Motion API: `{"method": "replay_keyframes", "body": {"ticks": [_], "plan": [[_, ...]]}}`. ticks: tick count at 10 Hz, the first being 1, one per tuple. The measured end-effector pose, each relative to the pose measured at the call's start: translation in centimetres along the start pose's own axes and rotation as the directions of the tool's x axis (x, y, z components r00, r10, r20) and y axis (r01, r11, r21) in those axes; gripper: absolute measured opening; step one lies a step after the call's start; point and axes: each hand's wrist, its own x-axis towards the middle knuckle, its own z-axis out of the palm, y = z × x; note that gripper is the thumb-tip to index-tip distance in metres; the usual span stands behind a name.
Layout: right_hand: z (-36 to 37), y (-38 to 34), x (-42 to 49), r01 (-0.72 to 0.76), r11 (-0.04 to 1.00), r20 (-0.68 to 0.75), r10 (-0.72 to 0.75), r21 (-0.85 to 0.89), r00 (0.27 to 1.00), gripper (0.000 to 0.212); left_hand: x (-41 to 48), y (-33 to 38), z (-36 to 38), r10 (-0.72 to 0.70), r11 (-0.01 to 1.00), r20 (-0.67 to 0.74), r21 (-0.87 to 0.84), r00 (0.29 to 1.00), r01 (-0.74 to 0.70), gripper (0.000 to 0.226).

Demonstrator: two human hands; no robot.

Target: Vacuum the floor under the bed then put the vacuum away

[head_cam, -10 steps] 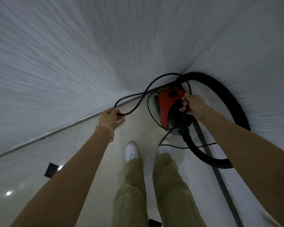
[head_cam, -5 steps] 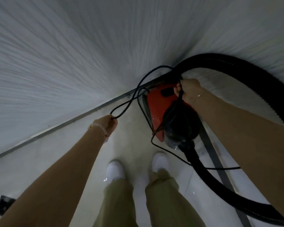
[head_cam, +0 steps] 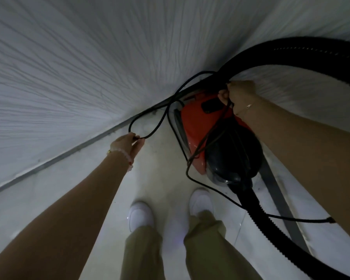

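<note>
Both hands (head_cam: 127, 145) (head_cam: 237, 96) grip cord (head_cam: 156, 126), vac (head_cam: 200, 126) cornered.

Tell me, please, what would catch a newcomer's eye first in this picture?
Probably the red vacuum, right of centre in a wall corner, above the white shoes. The right hand grips at its top, where the thick black hose arcs away. The left hand pinches a loop of black cord.

Vacuum (head_cam: 196, 126) held right of cord loop (head_cam: 150, 126), ahead of shoes (head_cam: 140, 216); hose (head_cam: 291, 51) arched behind, walls (head_cam: 69, 67) beyond.
</note>
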Motion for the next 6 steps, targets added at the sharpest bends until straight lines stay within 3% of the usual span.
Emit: {"method": "replay_keyframes", "body": {"ticks": [1,2,3,4,5,6], "plan": [[-0.2,0.1,0.4,-0.008,0.983,-0.044,0.000,-0.183,0.999,0.028,-0.6,0.8,1.0,0.009,0.991,-0.026,-0.137,1.000,-0.013,0.038],[-0.4,0.0,0.9,-0.022,0.946,-0.042,0.009,-0.324,0.999,0.035,-0.8,1.5,1.4,-0.062,0.946,0.039,-0.317,0.997,0.071,0.046],[-0.4,-0.6,0.4,0.123,0.756,-0.048,-0.201,-0.643,0.978,0.040,-2.9,1.5,0.9,-0.052,0.956,0.120,-0.281,0.991,0.084,0.045],[-1.3,-1.0,-1.8,0.171,0.656,-0.038,-0.292,-0.735,0.956,0.042,-3.8,0.8,-0.7,-0.104,0.905,0.141,-0.398,0.985,0.152,0.042],[-3.2,-1.3,-6.8,0.358,0.425,0.147,-0.452,-0.832,0.880,0.028,-7.2,0.1,-3.1,-0.103,0.930,0.159,-0.336,0.982,0.152,0.048],[-5.4,-0.6,-11.5,0.413,0.418,0.179,-0.495,-0.809,0.851,0.022,-12.2,-0.7,-4.5,-0.038,0.998,0.095,-0.050,0.995,0.043,0.026]]}}
